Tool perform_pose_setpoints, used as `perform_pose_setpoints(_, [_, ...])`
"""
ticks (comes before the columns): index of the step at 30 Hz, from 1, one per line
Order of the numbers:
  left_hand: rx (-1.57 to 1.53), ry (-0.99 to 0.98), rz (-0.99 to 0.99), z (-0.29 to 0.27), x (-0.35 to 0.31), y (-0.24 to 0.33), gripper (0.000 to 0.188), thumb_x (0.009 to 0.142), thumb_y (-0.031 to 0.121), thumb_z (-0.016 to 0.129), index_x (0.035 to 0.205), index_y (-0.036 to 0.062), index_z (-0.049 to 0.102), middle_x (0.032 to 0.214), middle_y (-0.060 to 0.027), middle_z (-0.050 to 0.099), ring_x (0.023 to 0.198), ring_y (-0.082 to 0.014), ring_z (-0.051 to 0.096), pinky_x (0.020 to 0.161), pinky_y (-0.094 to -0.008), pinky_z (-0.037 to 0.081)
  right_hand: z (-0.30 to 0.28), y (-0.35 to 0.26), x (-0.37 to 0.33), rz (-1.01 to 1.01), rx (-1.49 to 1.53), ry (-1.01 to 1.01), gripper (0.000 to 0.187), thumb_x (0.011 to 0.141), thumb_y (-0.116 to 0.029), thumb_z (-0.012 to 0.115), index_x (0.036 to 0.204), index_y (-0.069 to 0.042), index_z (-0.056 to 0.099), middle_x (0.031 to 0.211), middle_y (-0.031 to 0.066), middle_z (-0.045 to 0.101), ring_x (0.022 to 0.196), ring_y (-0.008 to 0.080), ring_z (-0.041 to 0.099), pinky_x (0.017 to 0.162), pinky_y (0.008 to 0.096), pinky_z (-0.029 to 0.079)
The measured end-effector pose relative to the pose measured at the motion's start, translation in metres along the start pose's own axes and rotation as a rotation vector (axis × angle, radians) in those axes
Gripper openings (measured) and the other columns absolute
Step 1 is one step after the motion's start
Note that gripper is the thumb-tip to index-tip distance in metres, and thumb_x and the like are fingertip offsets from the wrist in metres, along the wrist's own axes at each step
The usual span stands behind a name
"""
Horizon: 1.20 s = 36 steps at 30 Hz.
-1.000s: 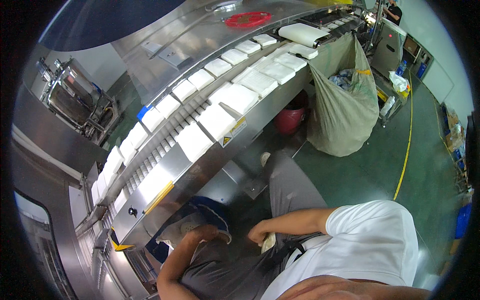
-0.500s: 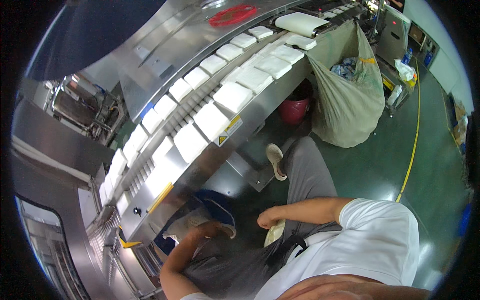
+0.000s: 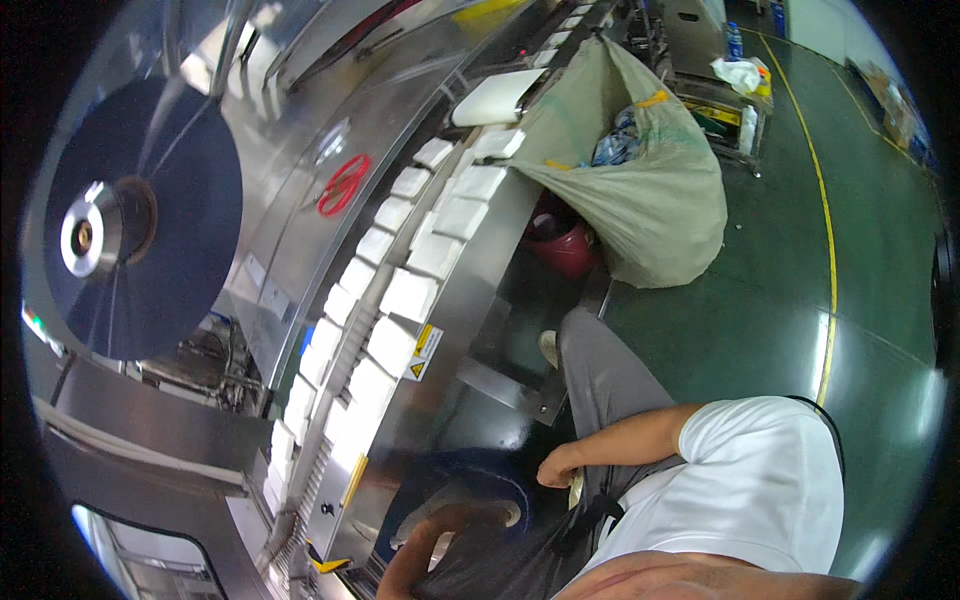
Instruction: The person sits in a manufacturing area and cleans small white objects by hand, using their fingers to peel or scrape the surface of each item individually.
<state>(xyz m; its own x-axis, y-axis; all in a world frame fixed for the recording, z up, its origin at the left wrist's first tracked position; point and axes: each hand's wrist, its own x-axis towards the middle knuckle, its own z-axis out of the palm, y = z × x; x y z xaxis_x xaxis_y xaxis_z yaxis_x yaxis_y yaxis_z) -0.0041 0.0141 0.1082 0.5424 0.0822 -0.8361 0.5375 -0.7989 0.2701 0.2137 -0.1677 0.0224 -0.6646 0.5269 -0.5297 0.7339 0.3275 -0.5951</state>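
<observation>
My right hand (image 3: pixel 558 466) is curled at my lap, and a small whitish piece (image 3: pixel 577 490) sticks out just below its fingers; it seems to grip that piece. My left hand (image 3: pixel 440 530) rests with fingers spread on the lower edge of a dark blue rounded object (image 3: pixel 455 485) beside my knee. What the blue object is stays unclear. Both hands sit below the steel side of a conveyor (image 3: pixel 470 330), which carries two rows of white flat packs (image 3: pixel 408 295).
A large dark blue film roll (image 3: pixel 140 215) hangs on the machine at upper left. A full grey-green sack (image 3: pixel 650 200) and a red bucket (image 3: pixel 565 250) stand by the conveyor. Green floor with a yellow line (image 3: pixel 828 260) lies to the right.
The view has swung left and up, bringing the big film roll into sight. My right hand shifted slightly along my lap; my left hand stayed on the blue object.
</observation>
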Motion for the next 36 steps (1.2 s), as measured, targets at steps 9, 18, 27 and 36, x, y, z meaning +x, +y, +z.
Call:
perform_pose_setpoints(9, [0.096,0.005,-0.035,-0.021,-0.003,0.014,0.031,0.082,0.018,0.058,0.113,0.0147,0.066,0.117,-0.0161,0.062,0.105,-0.0341,0.059,0.088,-0.0437,0.047,-0.009,-0.017,-0.03,-0.026,-0.038,0.024,0.022,0.067,-0.019,0.076,0.077,0.001,0.072,0.075,0.0142,0.069,0.065,0.029,0.062,0.057,0.0453,0.049])
perform_pose_setpoints(18, [0.096,0.018,-0.008,-0.011,0.002,0.003,0.035,0.082,0.02,0.059,0.117,0.0185,0.065,0.122,-0.0152,0.06,0.11,-0.0342,0.057,0.092,-0.0445,0.045,0.021,0.002,0.014,-0.055,-0.072,0.034,0.028,0.072,-0.024,0.075,0.078,0.003,0.071,0.078,0.0159,0.069,0.069,0.0297,0.063,0.062,0.0446,0.05])
perform_pose_setpoints(27, [0.0,0.036,0.02,0.017,0.005,-0.02,0.038,0.082,0.021,0.059,0.12,0.0223,0.063,0.128,-0.0143,0.057,0.115,-0.0342,0.055,0.095,-0.0452,0.044,0.031,0.017,0.045,-0.054,0.093,-0.02,0.021,0.07,-0.014,0.066,0.081,0.004,0.069,0.078,0.0208,0.067,0.07,0.0321,0.063,0.063,0.0454,0.048])
perform_pose_setpoints(36, [-0.038,0.034,0.035,0.021,0.011,-0.023,0.042,0.082,0.023,0.059,0.124,0.026,0.062,0.133,-0.0134,0.055,0.121,-0.0343,0.053,0.099,-0.046,0.042,0.066,0.045,0.091,-0.08,0.071,-0.073,0.025,0.071,-0.013,0.059,0.087,0.003,0.07,0.087,0.0221,0.068,0.077,0.0344,0.064,0.068,0.0455,0.049])
